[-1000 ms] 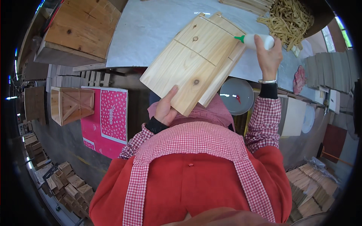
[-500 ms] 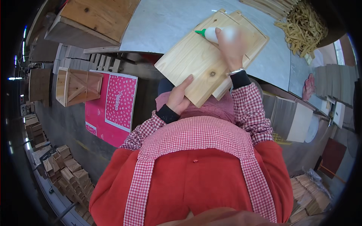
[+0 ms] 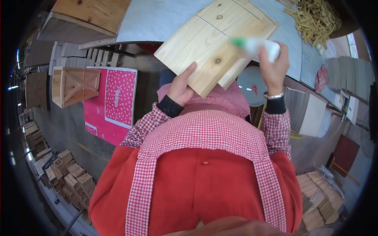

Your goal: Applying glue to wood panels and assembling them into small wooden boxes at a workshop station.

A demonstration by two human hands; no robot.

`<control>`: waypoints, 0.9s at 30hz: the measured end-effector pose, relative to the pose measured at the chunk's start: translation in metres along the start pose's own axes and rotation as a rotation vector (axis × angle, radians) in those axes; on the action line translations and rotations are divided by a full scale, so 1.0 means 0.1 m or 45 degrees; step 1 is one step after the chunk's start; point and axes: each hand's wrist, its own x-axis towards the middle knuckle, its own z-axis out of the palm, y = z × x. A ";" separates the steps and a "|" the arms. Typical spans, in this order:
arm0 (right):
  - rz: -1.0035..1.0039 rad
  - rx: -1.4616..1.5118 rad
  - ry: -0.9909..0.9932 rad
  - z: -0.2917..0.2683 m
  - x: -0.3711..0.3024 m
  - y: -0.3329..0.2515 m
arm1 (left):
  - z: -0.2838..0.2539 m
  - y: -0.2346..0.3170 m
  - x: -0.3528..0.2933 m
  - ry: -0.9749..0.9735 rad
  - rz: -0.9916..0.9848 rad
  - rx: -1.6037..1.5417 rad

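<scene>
Shifted since the earlier frame: right hand [image 3: 274, 65] and white bottle [image 3: 271, 49], from across the wooden panel [image 3: 193, 49] to its right side; green nozzle [image 3: 238, 41] gone from the left edge to near the right end of the groove [image 3: 212, 26].

Entries, left to right:
- Slatted wooden crate [image 3: 76, 86], standing by a pink printed box [image 3: 118, 98], well apart from the work.
- Left hand [image 3: 182, 88]: holding the wooden panel at its near end, thumb on the top face; fingers underneath, hidden. The nearer of the hands, touching the wood.
- Wooden panel: ahead and to the right of the left hand, far end over the desk [image 3: 157, 19]; long axis from near left to far right, groove running across it. Second plank [image 3: 238, 67] showing below its right edge.
- White bottle: pointing leftward over the wood, nozzle blurred, contact cannot be told.
- Right hand: closed round the bottle, right of the panel, apart from it
</scene>
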 end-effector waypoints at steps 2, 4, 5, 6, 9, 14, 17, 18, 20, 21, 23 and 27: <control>0.029 -0.009 0.015 -0.16 -0.07 0.10 | 0.03 0.01 -0.01 0.026 -0.009 0.006; 0.077 -0.010 0.047 -0.27 -0.13 0.19 | 0.06 0.01 -0.01 0.076 -0.009 0.023; 0.079 -0.011 0.057 -0.30 -0.14 0.21 | 0.07 0.01 0.00 0.070 -0.013 0.030; 0.176 0.049 0.050 -0.34 -0.14 0.23 | 0.08 0.01 0.00 0.076 -0.011 0.041; 0.360 0.184 0.047 -0.41 -0.14 0.28 | 0.09 0.04 -0.02 0.077 0.002 0.076; 0.527 0.755 0.309 -0.40 0.00 0.56 | -0.01 0.09 0.03 0.092 -0.036 0.121; 0.547 0.841 0.471 -0.32 0.22 0.79 | -0.09 0.09 0.06 0.113 -0.060 0.161; 0.555 0.835 0.501 -0.30 0.30 0.87 | -0.10 0.09 0.06 0.113 -0.067 0.162; 0.576 0.821 0.551 -0.25 0.43 0.97 | -0.12 0.10 0.06 0.122 -0.080 0.157; 0.580 0.828 0.560 -0.23 0.48 1.00 | -0.11 0.10 0.06 0.121 -0.081 0.169; 0.590 0.810 0.568 -0.20 0.57 1.05 | -0.10 0.10 0.05 0.150 -0.086 0.201; 0.621 0.748 0.527 -0.16 0.65 1.09 | -0.09 0.14 0.06 0.183 -0.110 0.145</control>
